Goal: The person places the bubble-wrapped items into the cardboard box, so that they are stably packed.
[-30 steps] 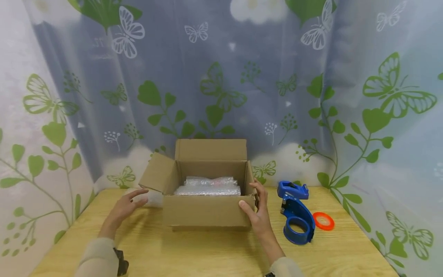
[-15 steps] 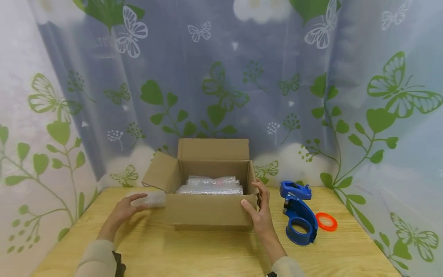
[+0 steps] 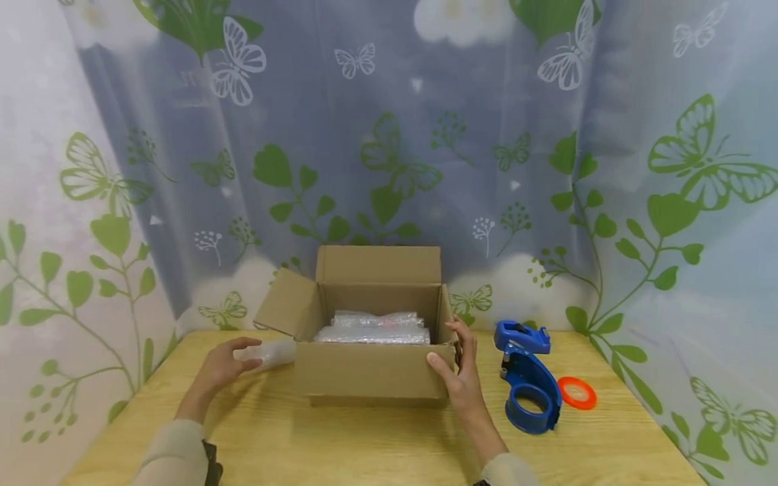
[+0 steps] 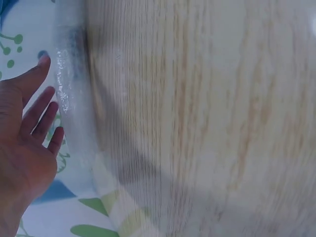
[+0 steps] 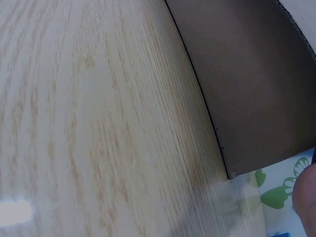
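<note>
An open cardboard box (image 3: 371, 371) stands mid-table, its back and left flaps raised. Inside lie bubble-wrapped packages (image 3: 373, 334). My right hand (image 3: 467, 388) grips the box's front right corner, thumb on the front panel and fingers around the right side. In the right wrist view, part of the thumb (image 5: 306, 197) shows beside the cardboard (image 5: 247, 84). My left hand (image 3: 217, 370) is at the left end of another bubble-wrapped package (image 3: 276, 354), left of the box. The left wrist view has its fingers spread beside the bubble wrap (image 4: 74, 98), not curled around it.
To the right of the box are a blue tape dispenser (image 3: 523, 336), a blue hand-held tape cutter (image 3: 529, 412) and an orange-red ring-shaped roll (image 3: 577, 393). A patterned curtain (image 3: 474, 148) hangs behind the wooden table (image 3: 340, 445).
My left hand has lowered toward the bubble-wrapped package beside the box. The right hand keeps its hold on the box corner. The whole head view has shifted slightly.
</note>
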The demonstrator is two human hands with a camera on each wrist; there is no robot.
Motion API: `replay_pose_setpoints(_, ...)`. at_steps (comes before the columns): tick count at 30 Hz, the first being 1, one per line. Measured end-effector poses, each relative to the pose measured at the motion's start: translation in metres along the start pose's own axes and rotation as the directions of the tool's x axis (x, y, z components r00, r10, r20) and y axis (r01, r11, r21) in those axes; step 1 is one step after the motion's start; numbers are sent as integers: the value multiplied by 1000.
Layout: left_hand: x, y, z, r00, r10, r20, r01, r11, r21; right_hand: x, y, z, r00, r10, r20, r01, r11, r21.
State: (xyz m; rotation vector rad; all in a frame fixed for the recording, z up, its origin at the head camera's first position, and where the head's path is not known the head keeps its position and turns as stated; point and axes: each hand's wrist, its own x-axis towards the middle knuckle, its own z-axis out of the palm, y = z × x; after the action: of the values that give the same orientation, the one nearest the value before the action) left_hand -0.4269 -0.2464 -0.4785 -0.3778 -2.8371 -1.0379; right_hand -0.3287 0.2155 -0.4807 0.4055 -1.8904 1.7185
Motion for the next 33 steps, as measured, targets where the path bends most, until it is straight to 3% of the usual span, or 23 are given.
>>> replay_pose_setpoints(6,-1,-2,1,998,57,36,-59,996,65,0,-1,3,1000,0,-5,0,1000,-4)
replay_pose_setpoints(9,0,-6,6,992,128,-13,-125,982,144,1,-2,3,1000,-2,0,2,1000,-1)
replay_pose_setpoints(12,1,-9,11,973,213,-92,-191,960,206,2,-3,3,1000,-3,-2,3,1000,2)
replay_pose_setpoints(15,1,-7,14,961,255,-104,-230,951,206,2,-4,2,1000,-1,-8,1,1000,3)
replay_pose_setpoints(20,-4,-3,15,967,251,-51,-243,961,133,1,-4,2,1000,-4,-7,4,1000,8)
replay_pose_setpoints(24,-10,-3,15,961,270,-58,-263,959,106,-1,-3,4,1000,10,-3,-10,1000,5)
replay_pose_setpoints(26,-12,-3,13,966,251,-60,-244,965,98,-2,-3,3,1000,20,-1,-20,1000,3)
replay_pose_setpoints(33,-24,2,-10,976,208,-66,-201,975,97,0,-1,1,1000,25,0,-25,1000,-4)
